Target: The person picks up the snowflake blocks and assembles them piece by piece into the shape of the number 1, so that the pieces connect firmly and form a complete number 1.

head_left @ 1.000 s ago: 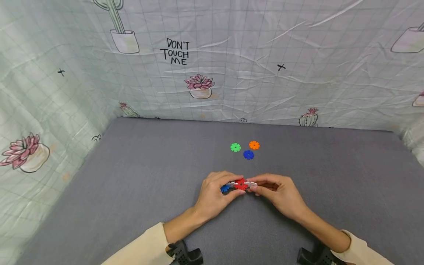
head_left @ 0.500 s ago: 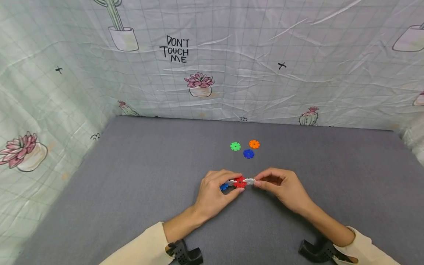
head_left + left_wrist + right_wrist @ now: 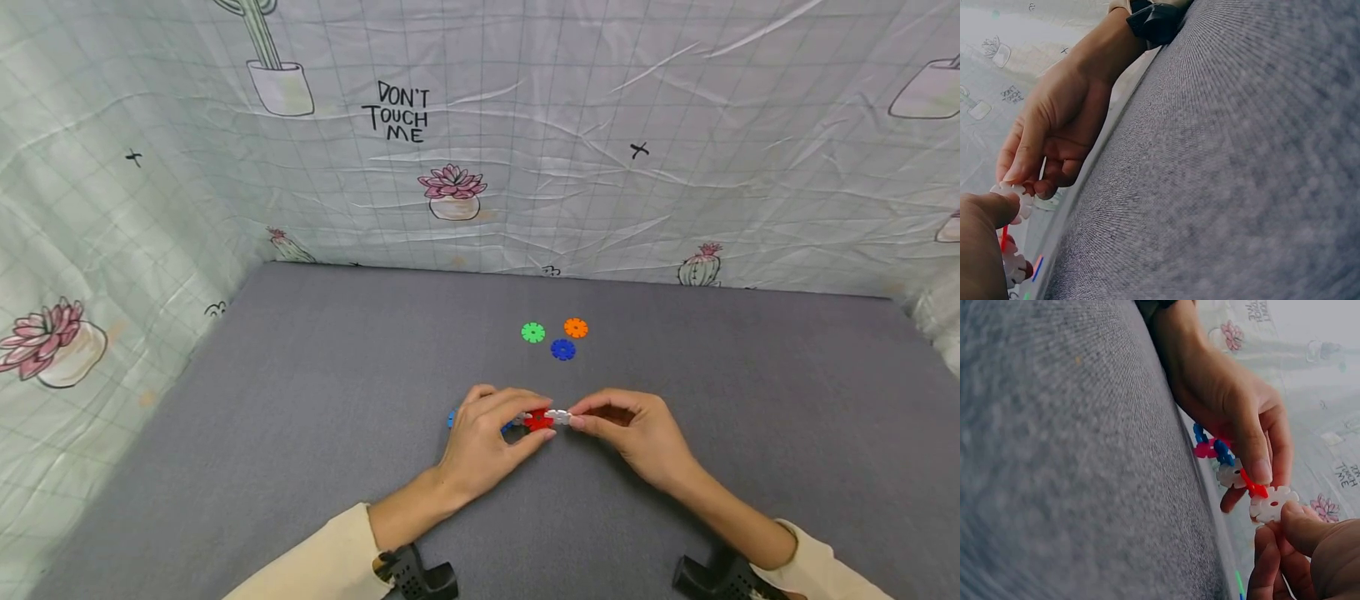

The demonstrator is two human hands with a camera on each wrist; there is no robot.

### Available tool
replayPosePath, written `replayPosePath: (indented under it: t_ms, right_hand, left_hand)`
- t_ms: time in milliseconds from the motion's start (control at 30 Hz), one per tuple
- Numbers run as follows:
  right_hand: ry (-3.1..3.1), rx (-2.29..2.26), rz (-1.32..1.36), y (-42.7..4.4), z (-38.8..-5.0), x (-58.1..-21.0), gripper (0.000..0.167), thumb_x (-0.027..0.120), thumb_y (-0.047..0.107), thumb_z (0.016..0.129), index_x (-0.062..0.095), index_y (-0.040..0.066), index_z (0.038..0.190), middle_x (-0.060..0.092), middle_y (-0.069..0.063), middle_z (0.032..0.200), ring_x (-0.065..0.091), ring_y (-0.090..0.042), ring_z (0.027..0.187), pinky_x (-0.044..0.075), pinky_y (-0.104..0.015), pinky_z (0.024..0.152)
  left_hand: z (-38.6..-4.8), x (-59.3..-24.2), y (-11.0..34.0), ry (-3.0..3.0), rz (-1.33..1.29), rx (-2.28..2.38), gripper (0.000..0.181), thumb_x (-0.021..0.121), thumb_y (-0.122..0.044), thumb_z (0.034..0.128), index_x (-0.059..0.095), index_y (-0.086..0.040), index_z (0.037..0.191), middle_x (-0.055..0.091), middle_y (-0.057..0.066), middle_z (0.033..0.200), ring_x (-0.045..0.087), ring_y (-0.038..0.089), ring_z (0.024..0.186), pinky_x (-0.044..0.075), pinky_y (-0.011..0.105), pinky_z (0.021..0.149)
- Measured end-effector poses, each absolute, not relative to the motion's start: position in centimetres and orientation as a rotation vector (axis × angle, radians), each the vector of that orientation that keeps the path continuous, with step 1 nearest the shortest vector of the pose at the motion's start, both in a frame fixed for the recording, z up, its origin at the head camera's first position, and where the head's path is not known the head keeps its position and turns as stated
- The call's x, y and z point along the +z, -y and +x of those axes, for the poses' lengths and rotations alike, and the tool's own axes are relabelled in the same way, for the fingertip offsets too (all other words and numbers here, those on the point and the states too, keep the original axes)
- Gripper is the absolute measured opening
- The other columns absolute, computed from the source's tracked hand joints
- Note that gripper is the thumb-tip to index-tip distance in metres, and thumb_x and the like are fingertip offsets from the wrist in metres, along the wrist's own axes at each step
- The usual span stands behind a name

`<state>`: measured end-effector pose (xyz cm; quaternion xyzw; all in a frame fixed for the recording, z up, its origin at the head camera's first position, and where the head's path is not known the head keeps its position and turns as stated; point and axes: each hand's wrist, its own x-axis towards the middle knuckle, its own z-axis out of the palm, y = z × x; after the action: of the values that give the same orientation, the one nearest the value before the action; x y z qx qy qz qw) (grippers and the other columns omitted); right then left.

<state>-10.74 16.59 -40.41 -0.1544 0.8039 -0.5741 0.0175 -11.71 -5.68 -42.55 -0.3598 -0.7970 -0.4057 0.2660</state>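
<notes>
A chain of interlocking notched plastic discs stretches between the two hands above the grey table. My left hand (image 3: 483,433) pinches it around the red disc (image 3: 538,419) with thumb and fingers. At the chain's right end my right hand (image 3: 637,437) pinches the edge of a white disc (image 3: 1271,506), which is joined to the red one. The right wrist view shows another white disc (image 3: 1229,475), a pink disc (image 3: 1204,450) and blue discs (image 3: 1223,454) further along, behind the left hand. In the head view most of that stretch is hidden by the left hand.
Beyond the hands, loose green (image 3: 533,332), orange (image 3: 576,327) and blue (image 3: 563,349) discs lie flat on the grey table (image 3: 337,358). A printed cloth (image 3: 525,167) hangs behind and at the left. Both wrists wear black camera mounts.
My right hand's grip has shifted outward to the white disc's outer edge, then the hand has come back slightly left. A blue disc now shows left of the left hand.
</notes>
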Motion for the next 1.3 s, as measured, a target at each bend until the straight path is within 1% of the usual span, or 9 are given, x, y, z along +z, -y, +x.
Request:
replayPosePath:
  t_ms: [133, 267, 333, 500, 600, 833, 1067, 1200, 1300]
  right_hand:
    - [-2.498, -1.810, -0.476, -16.3, -10.7, -40.4, 0.008, 0.075, 0.014, 0.083, 0.074, 0.014, 0.091, 0.070, -0.001, 0.087, 0.064, -0.019, 0.071, 0.053, -0.027, 0.061]
    - [-2.470, -1.799, -0.506, -15.6, -11.1, -40.3, 0.009, 0.075, 0.019, 0.084, 0.074, 0.015, 0.092, 0.070, 0.000, 0.089, 0.065, -0.021, 0.074, 0.053, -0.029, 0.064]
    - [-2.464, -1.785, -0.512, -15.4, -11.3, -40.2, 0.010, 0.075, 0.021, 0.084, 0.074, 0.016, 0.092, 0.070, 0.000, 0.089, 0.065, -0.021, 0.074, 0.053, -0.029, 0.063]
    - [-2.483, -1.789, -0.485, -15.9, -11.0, -40.2, 0.008, 0.075, 0.017, 0.083, 0.074, 0.016, 0.091, 0.070, 0.000, 0.087, 0.064, -0.020, 0.071, 0.052, -0.028, 0.060]
    - [-2.481, -1.780, -0.491, -16.0, -10.9, -40.2, 0.009, 0.074, 0.018, 0.084, 0.074, 0.015, 0.092, 0.070, 0.000, 0.088, 0.065, -0.021, 0.072, 0.053, -0.029, 0.061]
    - [-2.442, -1.797, -0.488, -16.0, -10.7, -40.4, 0.011, 0.074, 0.018, 0.084, 0.075, 0.014, 0.094, 0.071, 0.000, 0.089, 0.068, -0.020, 0.078, 0.054, -0.029, 0.066]
    - [-2.432, -1.792, -0.499, -15.9, -10.6, -40.6, 0.012, 0.075, 0.017, 0.083, 0.075, 0.013, 0.094, 0.071, 0.000, 0.090, 0.067, -0.017, 0.079, 0.054, -0.027, 0.067]
    - [-2.457, -1.781, -0.486, -15.9, -10.6, -40.6, 0.013, 0.075, 0.019, 0.083, 0.075, 0.012, 0.094, 0.071, 0.001, 0.088, 0.067, -0.016, 0.077, 0.054, -0.027, 0.066]
    - [-2.473, -1.777, -0.464, -16.0, -10.6, -40.5, 0.014, 0.075, 0.019, 0.084, 0.074, 0.010, 0.094, 0.071, 0.000, 0.088, 0.067, -0.018, 0.076, 0.054, -0.027, 0.065]
  left_hand:
    - [-11.8, -42.3, 5.8, 2.146, -0.996, -1.066, 0.029, 0.082, -0.020, 0.0766, 0.073, -0.011, 0.103, 0.070, -0.004, 0.101, 0.064, 0.002, 0.086, 0.043, 0.033, 0.082]
    - [-11.7, -42.2, 6.4, 2.126, -0.955, -1.059, 0.029, 0.084, -0.017, 0.0734, 0.073, -0.012, 0.100, 0.070, -0.005, 0.099, 0.064, 0.004, 0.085, 0.042, 0.034, 0.081]
    - [-11.7, -42.2, 6.6, 2.123, -0.941, -1.062, 0.029, 0.085, -0.017, 0.0726, 0.073, -0.012, 0.099, 0.070, -0.004, 0.099, 0.064, 0.005, 0.085, 0.042, 0.034, 0.081]
    - [-11.8, -42.2, 6.1, 2.133, -0.981, -1.060, 0.027, 0.083, -0.019, 0.0762, 0.073, -0.012, 0.101, 0.069, -0.004, 0.101, 0.064, 0.004, 0.087, 0.042, 0.033, 0.082]
    - [-11.8, -42.2, 5.9, 2.127, -0.981, -1.063, 0.026, 0.083, -0.018, 0.0759, 0.073, -0.011, 0.099, 0.070, -0.004, 0.100, 0.064, 0.004, 0.086, 0.042, 0.033, 0.082]
    - [-11.7, -42.2, 5.8, 2.124, -0.976, -1.070, 0.019, 0.080, -0.015, 0.0790, 0.074, -0.012, 0.097, 0.071, -0.005, 0.093, 0.064, 0.003, 0.079, 0.042, 0.033, 0.080]
    - [-11.8, -42.3, 5.7, 2.072, -0.949, -1.047, 0.014, 0.080, -0.011, 0.0773, 0.077, -0.015, 0.090, 0.071, -0.007, 0.084, 0.064, 0.003, 0.076, 0.041, 0.033, 0.078]
    - [-11.9, -42.3, 5.6, 2.067, -0.942, -1.080, 0.016, 0.080, -0.008, 0.0761, 0.076, -0.013, 0.091, 0.071, -0.006, 0.085, 0.063, 0.005, 0.079, 0.042, 0.032, 0.078]
    - [-11.9, -42.4, 5.6, 2.099, -0.959, -1.100, 0.018, 0.081, -0.010, 0.0759, 0.075, -0.012, 0.092, 0.071, -0.006, 0.088, 0.063, 0.007, 0.082, 0.042, 0.031, 0.079]
